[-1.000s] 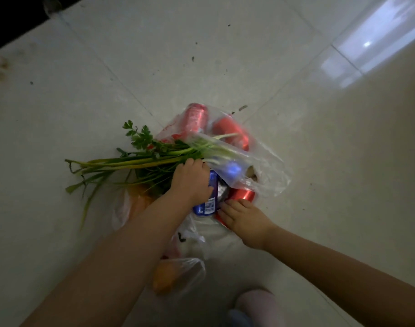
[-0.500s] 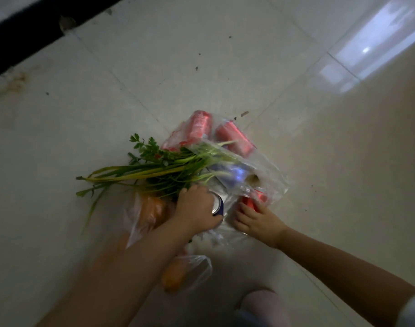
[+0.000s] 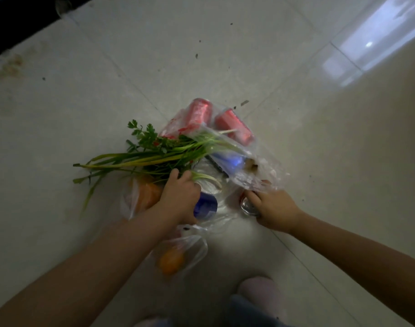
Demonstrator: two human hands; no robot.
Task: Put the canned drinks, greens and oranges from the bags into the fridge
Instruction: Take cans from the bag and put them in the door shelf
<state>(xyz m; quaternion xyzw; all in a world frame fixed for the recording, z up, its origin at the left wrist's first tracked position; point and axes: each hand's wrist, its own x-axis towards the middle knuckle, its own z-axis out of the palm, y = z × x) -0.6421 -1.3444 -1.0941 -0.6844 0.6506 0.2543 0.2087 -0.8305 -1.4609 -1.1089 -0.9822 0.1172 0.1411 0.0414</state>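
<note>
Two hands in a heap of bags on the floor point(image 3: 225, 55).

Head view: the left hand point(image 3: 180, 199) is wrapped round a blue can point(image 3: 205, 205) at the centre, with greens point(image 3: 152, 156) lying just beyond it, leaves toward 9 o'clock. The right hand point(image 3: 273, 208) grips a red can point(image 3: 247, 205) by its silver end at 3 o'clock, under the edge of a clear bag point(image 3: 256, 175). Two more red cans point(image 3: 199, 113) sit in plastic at 12 o'clock. One orange point(image 3: 146, 193) shows through a bag at 9 o'clock, touching the left wrist; another orange point(image 3: 171, 260) lies bagged at 6 o'clock.
</note>
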